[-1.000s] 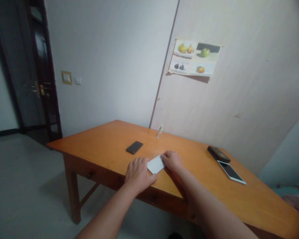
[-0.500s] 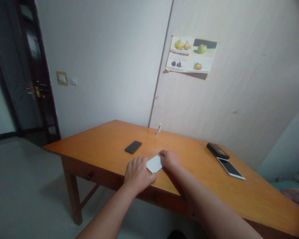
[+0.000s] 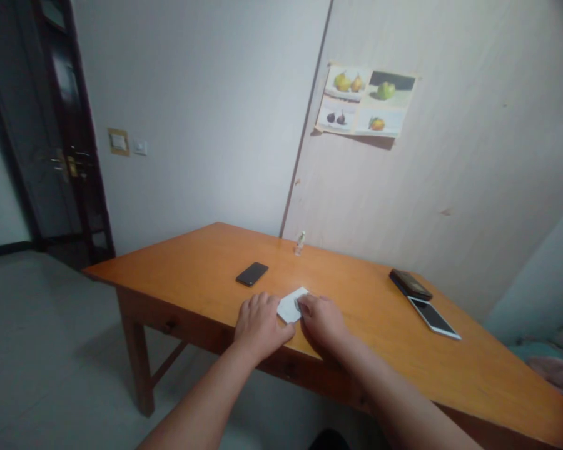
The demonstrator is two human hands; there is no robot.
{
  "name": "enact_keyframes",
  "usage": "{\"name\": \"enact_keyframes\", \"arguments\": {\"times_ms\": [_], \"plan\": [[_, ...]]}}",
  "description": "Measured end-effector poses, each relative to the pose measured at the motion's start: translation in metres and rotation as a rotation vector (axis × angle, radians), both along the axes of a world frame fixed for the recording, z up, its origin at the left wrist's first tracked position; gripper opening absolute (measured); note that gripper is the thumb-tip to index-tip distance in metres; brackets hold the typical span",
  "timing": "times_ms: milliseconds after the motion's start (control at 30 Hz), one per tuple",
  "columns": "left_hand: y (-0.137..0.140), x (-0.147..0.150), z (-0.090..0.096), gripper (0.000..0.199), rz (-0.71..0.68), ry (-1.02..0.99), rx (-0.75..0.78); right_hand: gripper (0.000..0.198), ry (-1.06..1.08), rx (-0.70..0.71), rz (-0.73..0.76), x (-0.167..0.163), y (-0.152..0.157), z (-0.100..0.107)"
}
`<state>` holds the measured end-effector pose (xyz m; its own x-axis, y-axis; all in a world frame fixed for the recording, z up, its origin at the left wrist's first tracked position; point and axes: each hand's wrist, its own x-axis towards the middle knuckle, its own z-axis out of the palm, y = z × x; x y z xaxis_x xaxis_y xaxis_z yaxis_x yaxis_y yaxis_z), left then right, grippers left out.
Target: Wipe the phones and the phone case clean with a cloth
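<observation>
White paper [image 3: 291, 304] lies flat on the orange wooden table [image 3: 197, 269], close to the near edge, and both hands are pressed down on it: the left hand [image 3: 259, 325] lies palm-down with fingers spread over the paper's left part, and the right hand [image 3: 322, 319] covers its right part, fingertips bent at the paper's edge. Neither hand grips anything closed; both look flattened against the sheet, though whether the right fingertips pinch a corner or fold line cannot be told at this size. By the look of it this is a creasing or smoothing step, with the sheet held still by the left hand while the right works along an edge. A further stroke would call for steady downward pressure from the left hand so that the sheet does not slide, and for a short, even run of the right fingertips along the paper. The table edge lies just below the wrists, so there is little room toward the body, and a sheet pushed that way could hang over. Away from the body the tabletop is open: a dark phone [image 3: 252, 274] lies near, up and to the left, a small bottle [image 3: 300, 242] stands farther back by the wall, and a dark case [image 3: 410, 284] and a tablet [image 3: 434, 317] lie well apart to the right.
</observation>
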<state>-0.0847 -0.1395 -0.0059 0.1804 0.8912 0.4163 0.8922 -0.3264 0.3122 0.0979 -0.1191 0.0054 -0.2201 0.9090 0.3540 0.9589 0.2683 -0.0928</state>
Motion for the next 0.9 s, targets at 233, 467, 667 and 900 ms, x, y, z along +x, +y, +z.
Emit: {"name": "enact_keyframes", "arguments": {"times_ms": [233,467,667,900], "plan": [[0.0,0.001,0.001,0.04,0.007,0.016,-0.02,0.031,0.076,-0.134,-0.152,0.017,0.007,0.003],[0.001,-0.001,-0.002,0.039,-0.013,0.011,0.035,0.029,0.042,-0.089,-0.167,0.014,0.012,0.001],[0.002,-0.001,-0.003,0.038,-0.018,0.019,0.048,0.026,0.044,-0.045,-0.153,0.012,0.008,0.0],[0.002,-0.001,-0.004,0.036,-0.023,0.004,0.057,0.017,0.229,-0.01,0.264,-0.006,-0.012,-0.011]]}}
